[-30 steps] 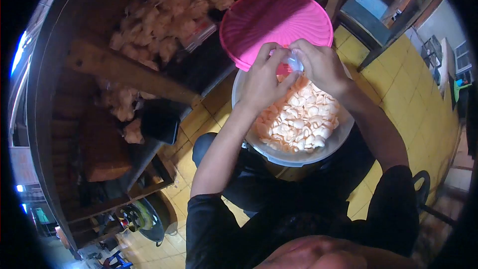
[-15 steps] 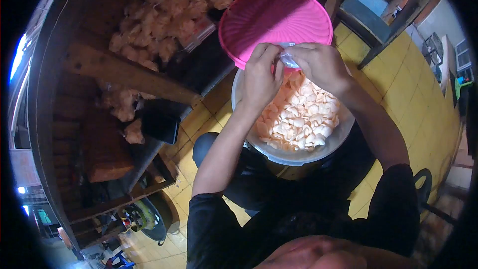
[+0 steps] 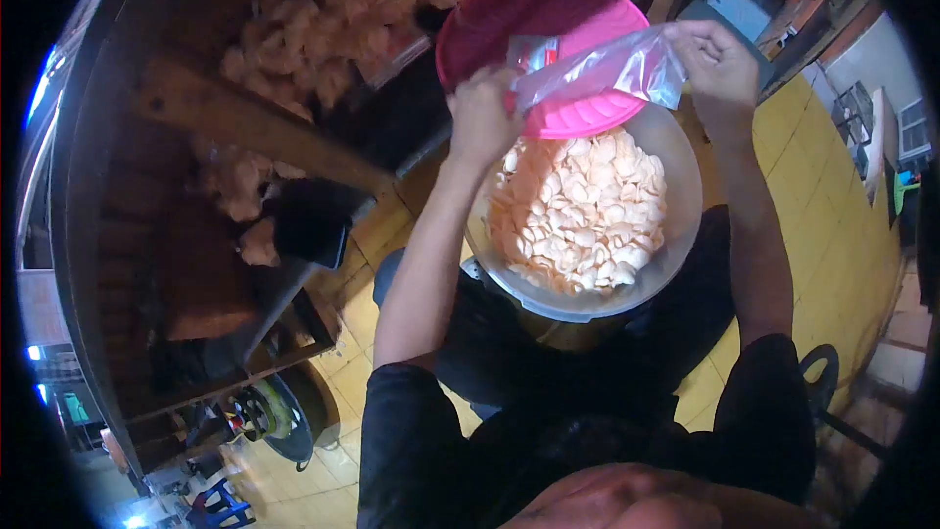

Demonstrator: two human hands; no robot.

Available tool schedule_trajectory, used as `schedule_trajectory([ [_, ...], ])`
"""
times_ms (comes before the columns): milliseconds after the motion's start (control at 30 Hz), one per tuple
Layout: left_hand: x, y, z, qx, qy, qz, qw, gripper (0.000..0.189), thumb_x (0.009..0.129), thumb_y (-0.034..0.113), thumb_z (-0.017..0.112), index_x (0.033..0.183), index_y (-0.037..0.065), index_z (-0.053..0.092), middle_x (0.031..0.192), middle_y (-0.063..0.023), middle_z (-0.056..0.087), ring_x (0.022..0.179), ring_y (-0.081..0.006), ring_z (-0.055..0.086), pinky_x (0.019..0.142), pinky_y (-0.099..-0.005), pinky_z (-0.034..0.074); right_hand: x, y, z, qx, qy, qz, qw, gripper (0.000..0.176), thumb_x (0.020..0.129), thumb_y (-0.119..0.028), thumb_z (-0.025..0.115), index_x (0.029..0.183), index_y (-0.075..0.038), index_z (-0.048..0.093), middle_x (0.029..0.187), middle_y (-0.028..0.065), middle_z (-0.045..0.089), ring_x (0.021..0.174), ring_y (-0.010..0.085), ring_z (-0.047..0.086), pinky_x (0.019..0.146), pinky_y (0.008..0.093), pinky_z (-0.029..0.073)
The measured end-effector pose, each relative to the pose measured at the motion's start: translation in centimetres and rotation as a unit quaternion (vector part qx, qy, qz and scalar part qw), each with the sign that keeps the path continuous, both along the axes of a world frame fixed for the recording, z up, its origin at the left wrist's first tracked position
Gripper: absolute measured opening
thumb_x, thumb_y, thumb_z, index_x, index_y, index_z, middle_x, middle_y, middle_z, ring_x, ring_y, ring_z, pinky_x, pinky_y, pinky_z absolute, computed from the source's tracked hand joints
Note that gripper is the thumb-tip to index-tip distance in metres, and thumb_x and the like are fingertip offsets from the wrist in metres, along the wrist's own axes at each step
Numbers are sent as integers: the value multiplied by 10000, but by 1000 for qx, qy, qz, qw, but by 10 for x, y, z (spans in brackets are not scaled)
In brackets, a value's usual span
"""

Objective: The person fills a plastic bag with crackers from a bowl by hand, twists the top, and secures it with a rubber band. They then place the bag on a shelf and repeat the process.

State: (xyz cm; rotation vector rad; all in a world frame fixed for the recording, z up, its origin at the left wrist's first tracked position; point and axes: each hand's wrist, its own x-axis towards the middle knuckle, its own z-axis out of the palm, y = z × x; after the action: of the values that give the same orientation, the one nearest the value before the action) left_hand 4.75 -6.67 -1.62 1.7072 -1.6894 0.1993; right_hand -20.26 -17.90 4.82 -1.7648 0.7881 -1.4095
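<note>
A clear plastic bag (image 3: 612, 73) is stretched sideways between my two hands. My left hand (image 3: 485, 118) is closed on its left end, the fingertips partly hidden. At the other end my right hand (image 3: 720, 64) pinches the bag's edge. Below them, a round translucent tub (image 3: 681, 225) between my legs holds many pale, curled crackers (image 3: 583, 211). A pink ribbed lid (image 3: 548, 0) lies tilted over the tub's far side, behind the bag. On the lid, close to my left hand, is a small clear packet (image 3: 534, 47) with something red in it.
Many filled bags of crackers (image 3: 313, 49) are heaped on a dark wooden shelf at the left. A dark flat object (image 3: 311, 230) lies on the lower shelf's edge. A wooden frame stands at the upper right on yellow tiles (image 3: 813, 196).
My hands were together over the tub's far edge and have moved apart, the right one up and to the right. The plastic bag is now drawn out between them.
</note>
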Motion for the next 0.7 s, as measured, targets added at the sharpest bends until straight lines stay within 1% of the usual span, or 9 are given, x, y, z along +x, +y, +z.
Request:
schedule_trajectory([
  [33,4,-1,2,-28,51,-8,998,229,820,100,736,1031,27,685,980,-140,703,855,-248,674,765,-370,516,-3,-2,1,27,-18,9,999,163,899,-146,741,976,-13,687,835,46,719,735,73,658,657,222,522],
  [133,-2,10,24,-89,257,29,962,161,856,94,713,982,7,664,933,-149,694,792,-225,680,723,-337,527,-3,5,-4,67,-25,-3,997,183,856,-128,793,944,-36,660,822,38,701,709,34,627,617,172,484],
  [200,-19,27,41,-63,334,20,940,142,901,126,707,911,1,641,824,-67,669,724,-105,626,674,-272,507,5,5,-15,89,-52,76,992,201,851,-142,801,929,-42,645,796,20,684,670,30,605,585,169,461],
  [267,-40,38,41,34,473,-171,864,150,969,137,653,866,40,601,768,8,616,711,-68,591,638,-227,475,19,28,-13,103,25,90,990,157,888,-107,759,952,-39,634,807,10,663,723,30,599,619,167,453],
  [300,-56,43,49,107,505,-163,841,111,952,109,671,925,30,598,789,-7,623,739,-81,618,654,-240,509,27,41,-14,147,46,163,974,173,888,-100,755,978,-38,621,831,15,664,746,32,604,633,170,459],
  [433,-70,41,30,46,497,-192,845,144,918,22,684,1002,15,568,858,-23,646,818,-95,646,727,-251,553,49,69,-22,224,-16,297,928,257,847,-104,790,1001,-14,606,820,33,678,728,40,610,599,190,462],
  [533,-55,45,32,88,483,-212,845,134,918,14,678,986,19,562,846,-12,633,801,-71,622,690,-226,524,42,55,-22,211,-11,300,930,307,839,-79,787,1062,-7,588,852,48,683,753,48,611,611,197,464],
  [600,-42,46,29,142,352,-138,915,119,920,0,665,969,23,559,842,-4,626,766,-49,590,650,-203,482,41,52,-21,187,-17,286,940,318,835,-63,782,1078,-12,584,823,30,661,719,39,598,598,194,451],
  [700,-36,47,29,92,463,-116,874,144,927,16,652,1008,43,537,841,-24,635,733,-66,587,651,-220,481,35,50,-17,119,119,217,962,273,845,-26,738,1069,-17,583,772,-9,619,672,32,568,586,195,436],
])
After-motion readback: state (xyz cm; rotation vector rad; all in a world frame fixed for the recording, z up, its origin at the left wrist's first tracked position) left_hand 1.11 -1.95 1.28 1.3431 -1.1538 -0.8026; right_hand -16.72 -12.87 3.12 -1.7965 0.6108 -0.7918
